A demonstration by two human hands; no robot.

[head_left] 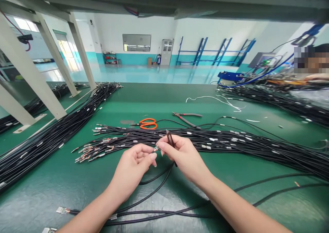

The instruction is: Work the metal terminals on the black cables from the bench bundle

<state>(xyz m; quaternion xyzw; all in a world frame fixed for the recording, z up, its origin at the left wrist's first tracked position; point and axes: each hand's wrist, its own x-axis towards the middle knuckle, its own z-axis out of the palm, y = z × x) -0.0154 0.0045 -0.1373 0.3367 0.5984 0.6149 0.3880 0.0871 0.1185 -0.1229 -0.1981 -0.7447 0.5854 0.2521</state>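
Near the middle of the green table, my left hand (138,161) pinches the end of a black cable (156,189) where a small metal connector and thin wires (155,148) stick out. Against that same end, the thumb and finger of my right hand (181,150) press together. A dark utility knife (170,138) is tucked in my right hand, its blade tip pointing up and away. Below my left forearm lies another cable end with a silvery connector (62,210) and bare copper-coloured wires.
Behind my hands runs a bundle of black cables (246,140) with white labels. Orange-handled scissors (148,123) and pliers (189,116) lie beyond it. Another cable bundle (74,123) stretches along the left, near white posts (59,61). A person (317,63) is at the far right.
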